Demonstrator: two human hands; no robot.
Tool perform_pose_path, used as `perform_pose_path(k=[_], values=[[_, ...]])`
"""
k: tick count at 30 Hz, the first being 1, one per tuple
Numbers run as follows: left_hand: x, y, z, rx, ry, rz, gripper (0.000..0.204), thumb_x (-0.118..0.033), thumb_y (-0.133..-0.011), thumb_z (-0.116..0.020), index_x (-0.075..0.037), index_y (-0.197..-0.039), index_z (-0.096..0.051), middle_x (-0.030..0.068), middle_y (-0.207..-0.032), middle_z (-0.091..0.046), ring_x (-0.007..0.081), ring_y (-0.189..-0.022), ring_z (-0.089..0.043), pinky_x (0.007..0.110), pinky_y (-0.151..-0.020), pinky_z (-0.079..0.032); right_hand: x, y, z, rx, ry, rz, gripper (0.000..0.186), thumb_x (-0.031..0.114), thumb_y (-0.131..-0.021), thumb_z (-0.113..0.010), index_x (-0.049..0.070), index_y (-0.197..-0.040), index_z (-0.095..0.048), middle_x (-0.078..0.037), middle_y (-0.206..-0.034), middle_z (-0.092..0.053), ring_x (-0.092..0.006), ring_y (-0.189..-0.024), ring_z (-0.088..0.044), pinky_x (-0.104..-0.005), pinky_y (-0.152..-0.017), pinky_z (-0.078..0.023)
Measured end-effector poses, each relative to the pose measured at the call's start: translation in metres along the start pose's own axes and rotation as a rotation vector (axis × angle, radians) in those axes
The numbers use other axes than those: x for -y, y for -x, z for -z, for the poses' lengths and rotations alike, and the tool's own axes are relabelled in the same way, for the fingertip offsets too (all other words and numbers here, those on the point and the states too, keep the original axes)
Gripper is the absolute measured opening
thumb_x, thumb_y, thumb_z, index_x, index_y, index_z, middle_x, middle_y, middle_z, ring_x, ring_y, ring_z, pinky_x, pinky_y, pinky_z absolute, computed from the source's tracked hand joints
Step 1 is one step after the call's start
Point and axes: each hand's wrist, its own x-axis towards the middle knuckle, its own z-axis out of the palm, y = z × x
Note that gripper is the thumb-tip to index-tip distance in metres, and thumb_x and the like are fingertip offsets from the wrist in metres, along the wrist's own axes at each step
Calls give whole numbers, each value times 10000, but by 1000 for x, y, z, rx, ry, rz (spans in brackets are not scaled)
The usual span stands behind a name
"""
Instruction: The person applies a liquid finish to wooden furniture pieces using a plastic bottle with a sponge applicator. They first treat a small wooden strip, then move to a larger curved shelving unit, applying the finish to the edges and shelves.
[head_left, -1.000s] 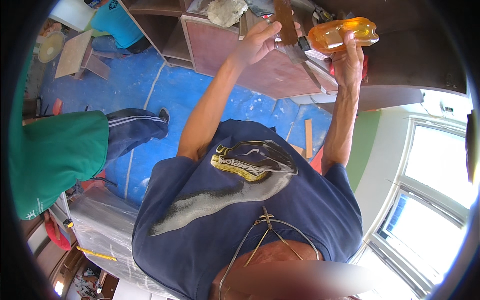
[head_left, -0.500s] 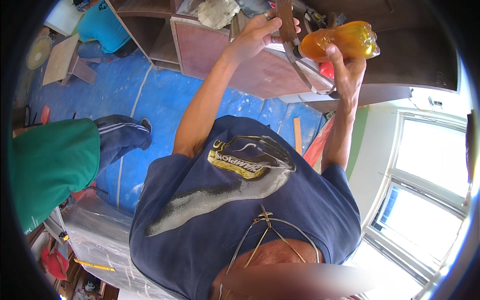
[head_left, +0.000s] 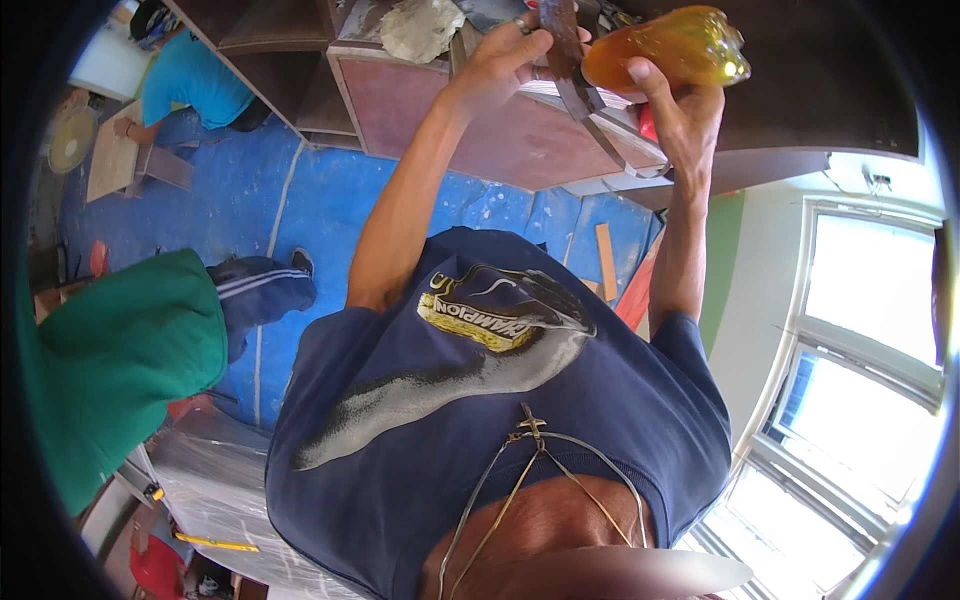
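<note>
My left hand [head_left: 505, 65] is closed on a dark brown flat strip [head_left: 566, 55], held over a cabinet edge. My right hand [head_left: 680, 125] grips a clear plastic bottle [head_left: 665, 45] of amber liquid from beneath, tilted nearly sideways, its narrow end at the strip; whether they touch I cannot tell. Just behind are a crumpled whitish rag [head_left: 415, 30] and some clutter on the cabinet. A small red item [head_left: 646, 124] shows under the bottle, partly hidden by my right hand.
Wooden cabinets [head_left: 440, 125] stand over a blue floor covering [head_left: 230, 200]. A worker in green [head_left: 125, 370] is close at left; another in turquoise [head_left: 195, 85] crouches by boards [head_left: 115, 160]. Someone in red [head_left: 155, 565] shows low left. A plastic-covered item [head_left: 215, 460] and bright windows [head_left: 865, 285] flank me.
The bottle and strip have moved slightly in the view, the bottle lately upward, still in my hands. The crouching worker's arm now reaches to the boards. The background has shifted a little.
</note>
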Motion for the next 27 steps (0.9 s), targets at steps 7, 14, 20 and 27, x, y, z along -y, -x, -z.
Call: perform_pose_path(k=[7,14,20,27], values=[[-6,0,1,-37,-44,-38,579,-408,-1033,-608,-5,-1439,-522,123,-1331,-667,226,-1214,-659,407,-1038,-525,-4,-4,1,12,16,-8,410,284,-881,-836,-15,-1132,-712,-103,-1035,-764,-188,-933,-720,-329,-833,-561],[-8,-6,12,-1,-60,-39,571,-408,-1038,-604,-3,-1435,-538,119,-1335,-664,228,-1209,-657,400,-1032,-526,-18,-13,0,16,-52,39,384,226,-885,-831,-31,-1138,-699,-103,-1016,-757,-192,-934,-710,-336,-845,-555],[-6,-13,12,-17,-22,-24,594,-416,-1034,-610,2,-1448,-532,121,-1358,-652,234,-1242,-640,396,-1056,-512,-26,-26,-4,-48,-27,60,417,184,-909,-814,-65,-1200,-651,-134,-1079,-734,-198,-960,-696,-330,-877,-553],[-13,-10,16,-33,-16,-18,606,-429,-1028,-617,-4,-1451,-529,124,-1358,-649,239,-1272,-621,403,-1066,-504,-19,-26,-5,6,-23,-10,383,203,-883,-828,-25,-1158,-694,-108,-1063,-753,-192,-962,-714,-337,-867,-563]])
